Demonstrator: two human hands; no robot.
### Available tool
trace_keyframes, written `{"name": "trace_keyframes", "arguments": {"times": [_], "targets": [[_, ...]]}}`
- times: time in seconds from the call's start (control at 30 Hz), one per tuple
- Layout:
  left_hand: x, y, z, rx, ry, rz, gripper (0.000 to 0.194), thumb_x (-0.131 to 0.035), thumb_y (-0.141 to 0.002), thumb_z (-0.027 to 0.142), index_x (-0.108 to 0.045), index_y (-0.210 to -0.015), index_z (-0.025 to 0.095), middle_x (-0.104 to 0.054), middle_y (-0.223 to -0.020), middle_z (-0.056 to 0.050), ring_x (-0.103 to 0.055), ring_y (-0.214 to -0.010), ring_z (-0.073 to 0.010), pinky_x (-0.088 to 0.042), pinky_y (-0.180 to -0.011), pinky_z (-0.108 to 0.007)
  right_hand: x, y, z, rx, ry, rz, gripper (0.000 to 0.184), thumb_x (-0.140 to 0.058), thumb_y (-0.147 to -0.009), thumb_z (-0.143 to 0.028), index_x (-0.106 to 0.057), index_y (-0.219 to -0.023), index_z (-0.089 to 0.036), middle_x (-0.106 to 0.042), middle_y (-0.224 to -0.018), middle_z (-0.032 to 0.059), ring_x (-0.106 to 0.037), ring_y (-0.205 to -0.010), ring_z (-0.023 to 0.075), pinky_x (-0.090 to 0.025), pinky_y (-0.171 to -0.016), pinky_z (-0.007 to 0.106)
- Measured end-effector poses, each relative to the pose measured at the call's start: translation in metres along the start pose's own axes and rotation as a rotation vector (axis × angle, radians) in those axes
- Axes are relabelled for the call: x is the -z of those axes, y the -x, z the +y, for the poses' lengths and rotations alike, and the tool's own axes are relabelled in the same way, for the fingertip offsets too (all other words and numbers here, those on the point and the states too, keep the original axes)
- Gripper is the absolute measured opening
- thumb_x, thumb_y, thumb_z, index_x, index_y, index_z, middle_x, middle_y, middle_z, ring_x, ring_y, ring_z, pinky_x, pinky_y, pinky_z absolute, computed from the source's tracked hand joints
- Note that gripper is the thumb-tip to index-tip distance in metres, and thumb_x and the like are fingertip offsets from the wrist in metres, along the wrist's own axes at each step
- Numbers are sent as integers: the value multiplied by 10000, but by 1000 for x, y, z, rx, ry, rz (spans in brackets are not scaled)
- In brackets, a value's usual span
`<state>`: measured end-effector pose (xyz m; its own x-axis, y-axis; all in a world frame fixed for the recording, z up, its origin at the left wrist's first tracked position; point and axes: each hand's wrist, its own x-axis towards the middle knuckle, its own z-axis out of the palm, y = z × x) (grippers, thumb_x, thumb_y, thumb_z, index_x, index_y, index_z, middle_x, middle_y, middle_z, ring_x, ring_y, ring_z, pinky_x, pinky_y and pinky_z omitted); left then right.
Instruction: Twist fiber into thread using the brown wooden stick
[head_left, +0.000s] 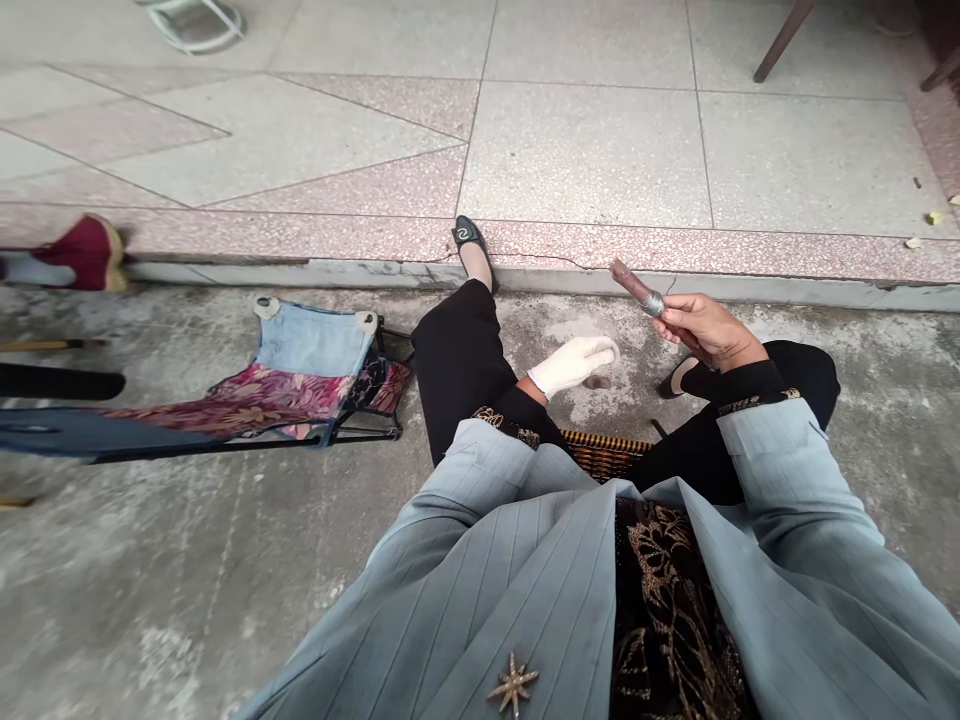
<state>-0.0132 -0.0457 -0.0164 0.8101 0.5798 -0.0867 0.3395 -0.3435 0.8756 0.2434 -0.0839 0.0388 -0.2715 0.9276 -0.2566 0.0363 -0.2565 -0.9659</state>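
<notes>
My right hand (705, 325) is bare and closed on a short brown wooden handle (634, 284) with a silvery band at its lower end. The handle tilts up and to the left; whatever lies beyond the band is hidden by my fingers. My left hand (568, 366), in a white knit glove, is to the left and slightly lower, apart from the handle. Its fingers point right, loosely stretched, with no object visible in them. Just under the glove's fingertips a small dark patch or lump (598, 382) shows against the concrete, too unclear to name.
Between my legs is the edge of a woven seat (604, 455). A low folding chair with blue and floral fabric (300, 395) stands at left. Another person's red shoe (90, 255) is beyond it. A raised tiled step (585, 150) runs across the front.
</notes>
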Motion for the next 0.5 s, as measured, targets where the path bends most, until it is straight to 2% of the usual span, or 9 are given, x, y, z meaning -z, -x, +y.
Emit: {"name": "trace_keyframes", "arguments": {"times": [0.1,0.23,0.4,0.5], "targets": [[-3,0,3,-27,3,-15,312,-423,-948,376,-646,-923,160,-647,-871,-3,-579,-827,-150,-414,-804,-257,0,-10,13,-68,51,127,341,-753,-734,-509,-655,-786,-187,-592,-704,35,-474,-586,133,-355,-514,259],[-9,-1,-1,-31,-47,-45,323,-421,-950,379,-648,-905,153,-635,-835,-6,-559,-771,-138,-408,-771,-244,2,-22,26,-141,205,158,296,-709,-757,-454,-648,-819,-170,-601,-711,24,-503,-588,131,-354,-507,250],[-13,-1,-5,-35,-155,-70,339,-411,-958,386,-649,-883,156,-635,-807,-18,-560,-746,-147,-398,-730,-243,-4,-25,23,-230,699,117,189,-598,-841,-342,-665,-843,-165,-587,-665,18,-512,-606,142,-355,-566,263],[-13,0,-3,-17,-267,-104,332,-414,-951,373,-666,-893,166,-637,-794,-30,-561,-738,-161,-396,-714,-252,-11,-23,18,-306,981,-26,172,-583,-861,-305,-657,-786,-170,-590,-666,36,-481,-590,136,-329,-570,275]]}}
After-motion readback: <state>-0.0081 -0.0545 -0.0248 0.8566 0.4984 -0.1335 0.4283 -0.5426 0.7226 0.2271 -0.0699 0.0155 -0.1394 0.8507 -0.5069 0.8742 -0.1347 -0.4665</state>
